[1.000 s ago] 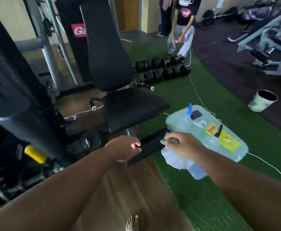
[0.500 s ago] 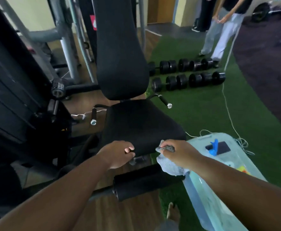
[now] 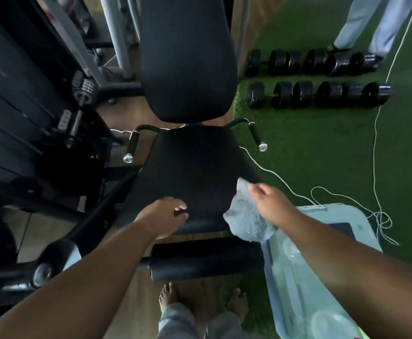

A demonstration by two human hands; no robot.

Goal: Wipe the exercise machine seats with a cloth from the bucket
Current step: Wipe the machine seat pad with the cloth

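Step in hand, by the look of it: bringing the cloth [image 3: 246, 216] to the seat [image 3: 195, 172], wipe not yet begun. Right hand [image 3: 271, 204] pinching the cloth near its top edge, fingers curled round it, rest of it hanging crumpled below the hand. Cloth over the seat's front right corner, lower part overlapping the bucket [image 3: 305, 277] rim; touching the seat or just above it, cannot tell. Left hand [image 3: 166, 214] at the seat's front edge, fingers loosely bent, holding nothing; resting on the pad or hovering, cannot tell. Bucket on the floor just right of the seat, pale and translucent, partly hidden by the right forearm. Backrest [image 3: 188, 57] upright behind the seat, two handles [image 3: 256, 134] at the seat's back corners, foam roller [image 3: 205, 261] below the front edge. Dumbbells [image 3: 317, 94] in two rows on the turf, well apart from the seat. White cord [image 3: 273, 172] trailing across the turf past the seat's right side. Another person's legs [image 3: 371, 25] at top right.

Next move probably calls for: spreading the cloth flat under the palm, pressing onto the pad, sweeping front to back across the whole seat. Worth watching the cord beside the seat, could snag. Backrest likely after the seat.
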